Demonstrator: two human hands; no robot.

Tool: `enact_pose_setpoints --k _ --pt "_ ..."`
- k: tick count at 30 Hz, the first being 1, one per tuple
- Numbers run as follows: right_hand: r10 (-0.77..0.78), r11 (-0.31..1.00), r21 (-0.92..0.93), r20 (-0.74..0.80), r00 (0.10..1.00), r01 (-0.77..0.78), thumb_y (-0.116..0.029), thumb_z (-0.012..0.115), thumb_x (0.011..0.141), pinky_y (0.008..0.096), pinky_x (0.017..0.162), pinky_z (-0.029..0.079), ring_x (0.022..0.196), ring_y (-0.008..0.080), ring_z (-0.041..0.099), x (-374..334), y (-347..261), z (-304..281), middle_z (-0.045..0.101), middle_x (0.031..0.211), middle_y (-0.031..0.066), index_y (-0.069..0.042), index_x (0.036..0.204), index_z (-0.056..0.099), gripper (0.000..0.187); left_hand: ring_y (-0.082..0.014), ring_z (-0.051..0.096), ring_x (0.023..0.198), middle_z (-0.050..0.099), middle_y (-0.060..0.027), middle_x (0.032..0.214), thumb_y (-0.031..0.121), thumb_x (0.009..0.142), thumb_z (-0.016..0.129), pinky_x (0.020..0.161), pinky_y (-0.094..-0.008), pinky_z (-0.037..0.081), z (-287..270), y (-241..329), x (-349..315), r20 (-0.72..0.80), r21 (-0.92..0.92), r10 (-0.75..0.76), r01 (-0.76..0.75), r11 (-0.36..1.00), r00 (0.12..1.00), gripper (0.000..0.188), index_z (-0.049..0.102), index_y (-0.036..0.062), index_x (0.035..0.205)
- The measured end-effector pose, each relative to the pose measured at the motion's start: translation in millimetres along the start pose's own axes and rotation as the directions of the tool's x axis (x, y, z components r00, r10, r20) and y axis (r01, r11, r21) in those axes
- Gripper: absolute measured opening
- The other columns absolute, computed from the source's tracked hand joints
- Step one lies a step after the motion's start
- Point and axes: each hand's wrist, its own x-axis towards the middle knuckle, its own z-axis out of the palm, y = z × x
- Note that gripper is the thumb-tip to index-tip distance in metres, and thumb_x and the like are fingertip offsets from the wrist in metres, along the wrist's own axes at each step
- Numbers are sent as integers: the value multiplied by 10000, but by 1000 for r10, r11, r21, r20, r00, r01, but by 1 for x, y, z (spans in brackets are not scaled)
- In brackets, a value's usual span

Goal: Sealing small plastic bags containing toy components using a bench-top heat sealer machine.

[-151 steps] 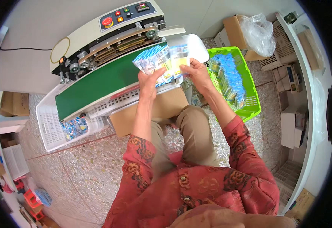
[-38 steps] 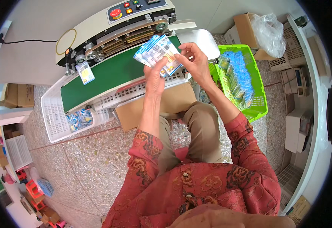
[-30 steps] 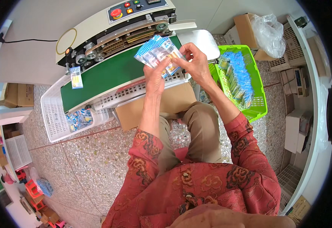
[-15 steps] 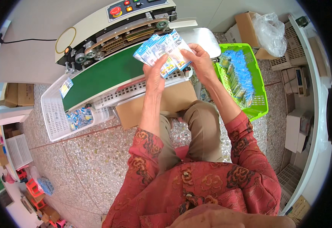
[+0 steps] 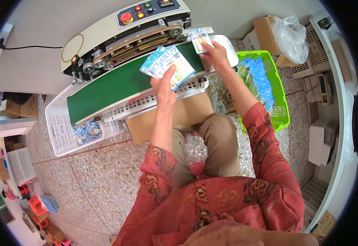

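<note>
My left hand (image 5: 163, 87) is closed on a fanned stack of small blue-and-white packets (image 5: 178, 67), thumb on top, held over the near edge of the green conveyor belt (image 5: 123, 85). Farther right, my right hand (image 5: 218, 56) pinches a single packet (image 5: 199, 39) by its near right part. That packet is at the right end of the sealing machine (image 5: 136, 35), close to the pale guide at its feed end. Whether it touches the guide I cannot tell.
A green basket (image 5: 284, 102) of blue-topped packets stands to the right. At the left, a white basket (image 5: 55, 127) holds packets under the belt's end. A cardboard box (image 5: 146, 127) sits below the machine, before my knees. Plastic wrap (image 5: 291, 39) lies on a carton at the back right.
My right hand has drawn one packet off the stack and moved it right and away from me. The packet at the belt's left end is gone from the belt.
</note>
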Motion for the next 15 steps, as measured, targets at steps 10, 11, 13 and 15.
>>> enact_pose_setpoints --k 10,11,13,15 --pt "70 997 12 26 997 -70 -80 602 778 200 529 518 684 141 586 22 18 25 591 847 94 40 965 541 231 -156 577 890 589 -84 1017 -27 698 648 783 -281 467 0 1 -1 13 -9 -9 10 1000 1000 406 510 2 1079" --pt "78 997 6 60 995 -79 -100 604 786 196 564 519 710 130 582 21 20 29 587 854 84 31 958 537 226 -154 576 892 589 -83 1018 -27 699 648 784 -281 466 -1 2 -1 17 -14 -14 15 1000 1000 406 510 2 1080" --pt "74 997 -10 62 995 -73 -104 610 782 195 564 516 706 129 581 19 25 38 588 848 81 29 949 540 225 -153 575 894 588 -83 1019 -26 700 647 785 -280 466 -1 3 -2 21 -18 -19 20 1000 1000 405 510 2 1080" --pt "47 998 -52 83 995 -43 -125 619 779 211 571 495 714 124 581 19 29 45 598 840 86 37 966 543 260 -152 575 893 586 -83 1022 -26 702 647 784 -280 467 1 3 -3 27 -17 -6 7 1000 1000 405 509 2 1081"
